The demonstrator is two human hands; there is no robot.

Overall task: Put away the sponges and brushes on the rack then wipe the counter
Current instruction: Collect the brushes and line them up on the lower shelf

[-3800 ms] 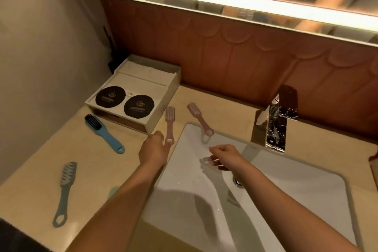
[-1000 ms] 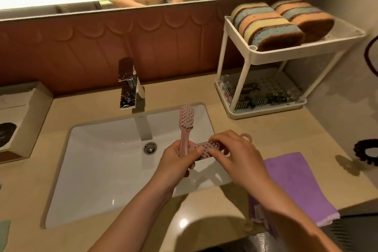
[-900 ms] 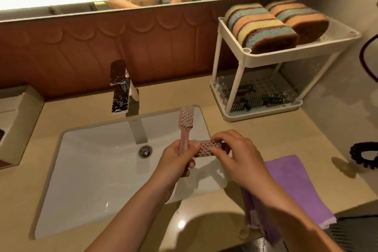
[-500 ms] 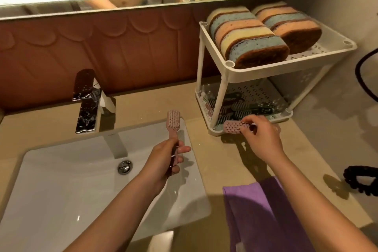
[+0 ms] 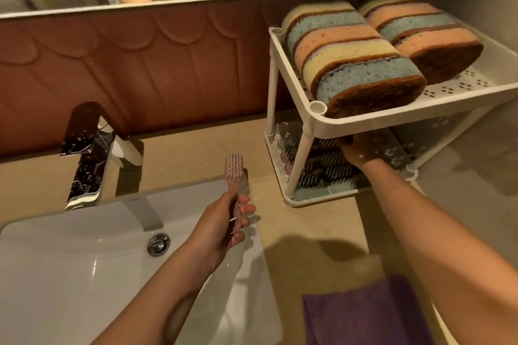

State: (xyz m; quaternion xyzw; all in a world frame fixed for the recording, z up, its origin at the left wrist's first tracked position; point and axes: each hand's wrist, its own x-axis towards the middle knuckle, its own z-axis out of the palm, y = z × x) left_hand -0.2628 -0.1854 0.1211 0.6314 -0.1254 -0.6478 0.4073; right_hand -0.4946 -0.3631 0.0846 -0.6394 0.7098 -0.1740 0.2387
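One-handed, held pink brush (image 5: 234, 173) upright by its handle in curled left grip (image 5: 224, 221), over sink's (image 5: 70, 274) right edge; judged light, stiff, maybe slick. Found right grip (image 5: 361, 151) under rack's (image 5: 364, 126) top shelf, fingers hidden, closure untellable.

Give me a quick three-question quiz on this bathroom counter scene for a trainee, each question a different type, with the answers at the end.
1. True or false: the left hand grips the pink brush by its handle, bristle head pointing up.
2. Multiple choice: where does the right hand reach at the rack? A, above its upper shelf; B, under its upper shelf, over the lower one; C, clear of it.
3. Fill in: the rack's upper shelf holds two rows of ____.

Key: 1 true; 2 B; 3 sponges.
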